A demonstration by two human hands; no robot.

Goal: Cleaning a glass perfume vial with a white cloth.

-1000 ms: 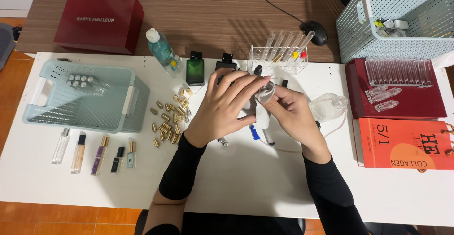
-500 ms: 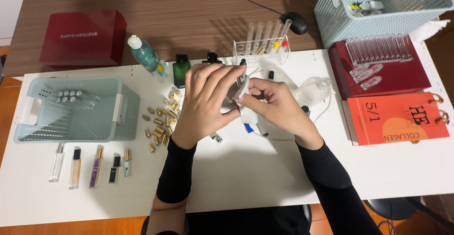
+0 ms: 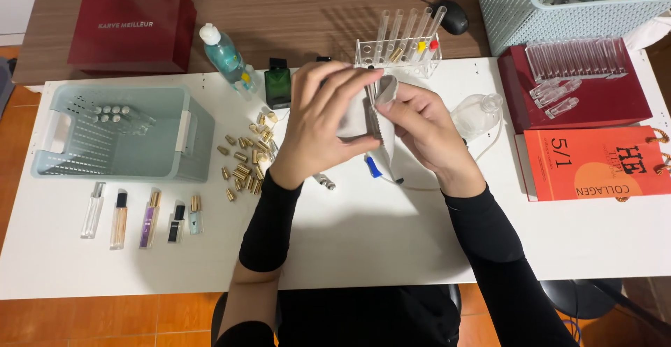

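Observation:
My left hand (image 3: 321, 127) and my right hand (image 3: 423, 127) meet above the middle of the white table (image 3: 377, 242). Between them they grip a pale grey cloth (image 3: 358, 118) with a zigzag edge. The cloth is folded around a thin object that is mostly hidden, so I cannot tell what it is. My left fingers spread over the cloth from the left, and my right thumb and fingers pinch its top edge. Just below the hands, a blue-tipped item (image 3: 374, 167) and a thin tube lie on the table.
Gold caps (image 3: 244, 164) lie scattered left of my hands, beside a pale blue basket (image 3: 185, 134) and a row of small vials (image 3: 143, 218). Behind stand a green bottle (image 3: 277, 85), a teal bottle (image 3: 225, 55) and a test tube rack (image 3: 400, 48). On the right are a clear flask (image 3: 479, 113), red box (image 3: 594, 99) and orange box (image 3: 601, 162).
Both hands have stayed closed on the cloth and worked it, turning it more upright between the fingers. The view has shifted slightly over the table.

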